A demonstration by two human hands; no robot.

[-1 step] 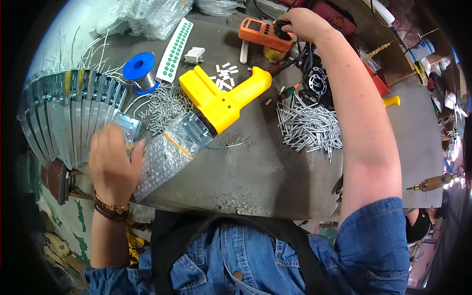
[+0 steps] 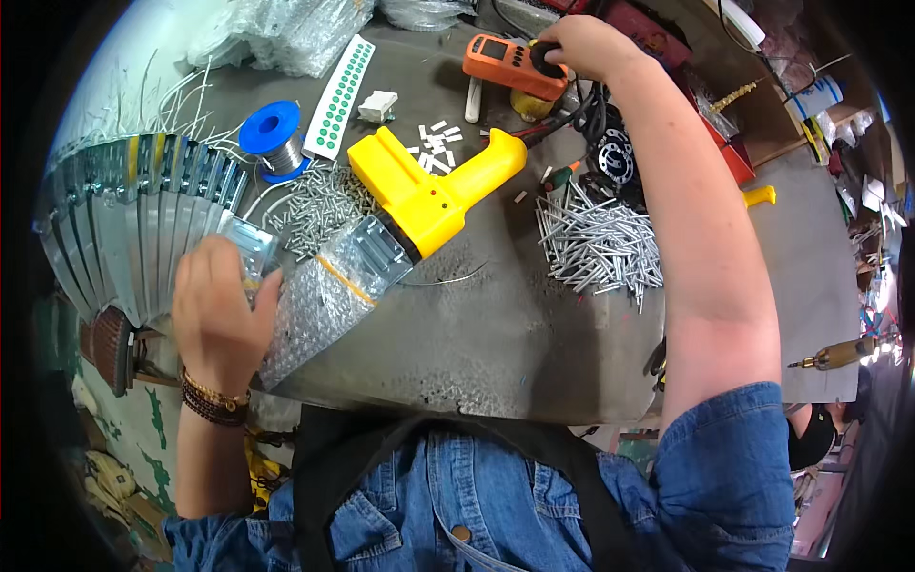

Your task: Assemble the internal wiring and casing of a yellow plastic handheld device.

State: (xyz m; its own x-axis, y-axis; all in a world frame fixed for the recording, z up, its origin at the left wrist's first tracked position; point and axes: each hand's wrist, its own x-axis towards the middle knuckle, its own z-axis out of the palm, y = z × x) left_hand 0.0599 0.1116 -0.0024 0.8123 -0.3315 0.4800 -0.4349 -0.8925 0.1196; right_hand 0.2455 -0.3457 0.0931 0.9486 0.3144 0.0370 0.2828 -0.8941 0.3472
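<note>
My left hand [image 2: 217, 315] is curled over one of the wrapped metal pieces [image 2: 250, 243] at the right end of a fanned row. Its thumb stands toward a bubble-wrapped metal piece [image 2: 319, 310], and its fingertips are partly hidden. That bubble-wrapped piece joins a yellow tool body with a handle [image 2: 434, 205], lying in front of me. Far off at the upper right, my right hand [image 2: 586, 48] pinches the black round knob [image 2: 546, 59] on an orange handheld meter [image 2: 500, 62] with a small screen.
Metal pieces [image 2: 143, 229] fan out at the left. Around the yellow tool lie short metal pins [image 2: 319, 205], long metal pins [image 2: 600, 248], white bits [image 2: 437, 148], a blue solder spool [image 2: 276, 143] and a green-dotted white strip [image 2: 338, 100]. Cables [image 2: 610, 133] run below my right forearm.
</note>
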